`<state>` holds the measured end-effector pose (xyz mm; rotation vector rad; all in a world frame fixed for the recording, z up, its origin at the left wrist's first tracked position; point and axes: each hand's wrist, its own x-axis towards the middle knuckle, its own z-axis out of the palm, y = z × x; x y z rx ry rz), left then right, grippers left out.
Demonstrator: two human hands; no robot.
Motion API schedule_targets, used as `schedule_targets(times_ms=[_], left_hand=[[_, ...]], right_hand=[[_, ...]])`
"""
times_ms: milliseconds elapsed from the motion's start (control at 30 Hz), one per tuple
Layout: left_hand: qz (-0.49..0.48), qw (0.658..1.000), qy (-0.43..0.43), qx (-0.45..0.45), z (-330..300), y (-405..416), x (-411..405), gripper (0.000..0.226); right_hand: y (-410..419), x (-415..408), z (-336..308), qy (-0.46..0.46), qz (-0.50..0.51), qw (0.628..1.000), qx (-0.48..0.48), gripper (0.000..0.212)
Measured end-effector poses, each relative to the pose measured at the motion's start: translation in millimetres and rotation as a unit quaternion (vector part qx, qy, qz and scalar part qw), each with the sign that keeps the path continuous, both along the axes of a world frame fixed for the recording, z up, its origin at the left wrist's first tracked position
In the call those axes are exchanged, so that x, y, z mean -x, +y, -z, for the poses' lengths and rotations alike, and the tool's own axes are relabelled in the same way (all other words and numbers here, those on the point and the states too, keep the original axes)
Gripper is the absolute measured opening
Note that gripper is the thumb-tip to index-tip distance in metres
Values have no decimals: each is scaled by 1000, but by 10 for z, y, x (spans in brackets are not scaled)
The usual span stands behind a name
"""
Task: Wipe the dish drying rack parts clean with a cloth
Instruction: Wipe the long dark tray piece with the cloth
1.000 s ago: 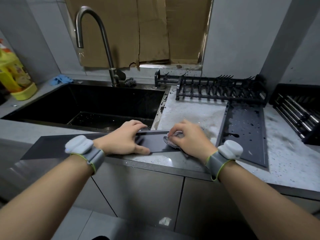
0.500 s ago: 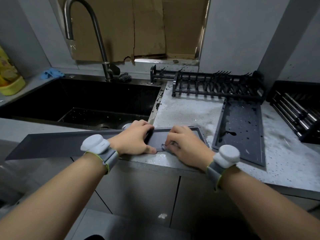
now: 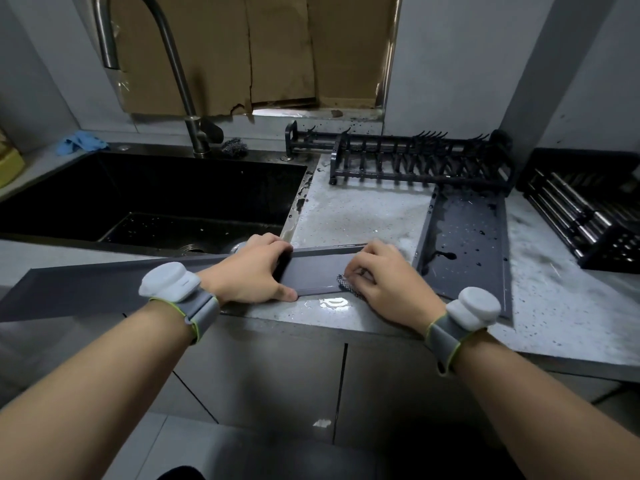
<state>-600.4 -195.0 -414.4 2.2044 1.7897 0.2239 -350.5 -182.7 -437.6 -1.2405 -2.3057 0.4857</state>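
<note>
A long dark grey drip tray [image 3: 104, 289] lies along the counter's front edge, its left end sticking out past the sink. My left hand [image 3: 252, 271] grips the tray near its right part, fingers over the far rim and thumb on the near rim. My right hand [image 3: 381, 278] holds a small grey mesh cloth [image 3: 346, 282] pressed on the tray's right end. A second wet dark tray [image 3: 464, 244] lies to the right. The black plate rack [image 3: 415, 161] stands at the back of the counter.
The black sink [image 3: 156, 195] with a tall steel faucet [image 3: 166, 64] is at left. A black basket with steel rods [image 3: 588, 213] sits far right. The speckled counter [image 3: 356, 216] is wet. A blue rag [image 3: 81, 142] and a scourer [image 3: 233, 147] lie behind the sink.
The tray has slid to the left under my hands, so my right hand and the cloth now sit at its right end. My head has moved closer to the counter.
</note>
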Motion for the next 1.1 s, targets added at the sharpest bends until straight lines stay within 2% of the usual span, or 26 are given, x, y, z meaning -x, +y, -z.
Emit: schedule_targets(times_ms=[100, 233, 400, 567, 700, 867, 1000, 1100], left_hand=[[1, 1000, -5, -2, 6, 2, 16, 88], [-1, 1000, -10, 7, 37, 26, 53, 92], [2, 1000, -1, 8, 7, 25, 25, 91], [2, 1000, -1, 5, 6, 23, 27, 91], [-1, 1000, -5, 8, 6, 29, 34, 92], [-2, 1000, -5, 10, 2, 31, 26, 92], [-3, 1000, 0, 7, -4, 31, 12, 91], [-4, 1000, 1, 5, -3, 30, 10, 90]], right_hand=[[64, -125, -92, 77, 43, 996, 23, 7], [58, -187, -22, 77, 66, 995, -16, 9], [36, -273, -68, -10, 46, 995, -87, 11], [-27, -400, -130, -88, 27, 992, -86, 22], [-5, -736, -151, -112, 56, 990, -66, 25], [-3, -811, -177, -56, 73, 992, -85, 12], [18, -429, -304, 13, 43, 996, -76, 11], [23, -93, -347, 11, 19, 997, -69, 12]])
